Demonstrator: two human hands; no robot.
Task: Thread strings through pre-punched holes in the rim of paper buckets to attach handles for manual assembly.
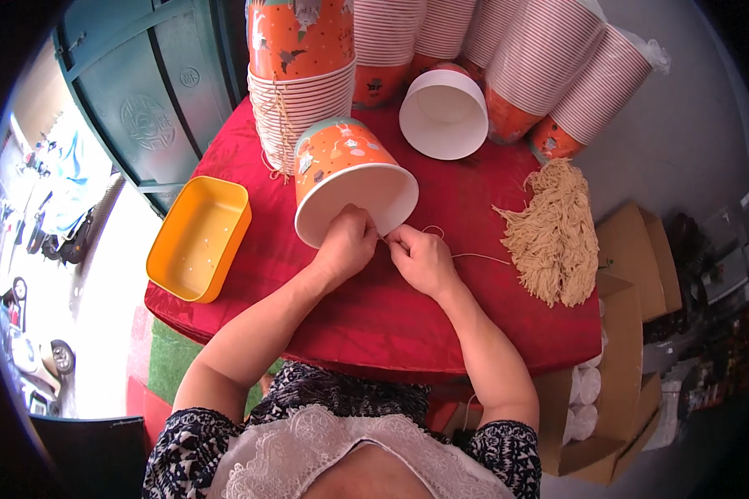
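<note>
An orange paper bucket (347, 179) is laid on its side on the red tablecloth (349, 308), its open mouth turned near. At its rim, a thin beige string (478, 257) is pinched between the closed fingers of the left hand (347, 243) and right hand (423, 258). A bundle of strings (553, 233) is seen to the right.

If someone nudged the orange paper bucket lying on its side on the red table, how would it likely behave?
The orange paper bucket looks thin-walled and empty, so probably light. Lying on its side with a round rim, it would likely roll in a curve once the left hand lets go. Its open rim may flex under a squeeze.
</note>
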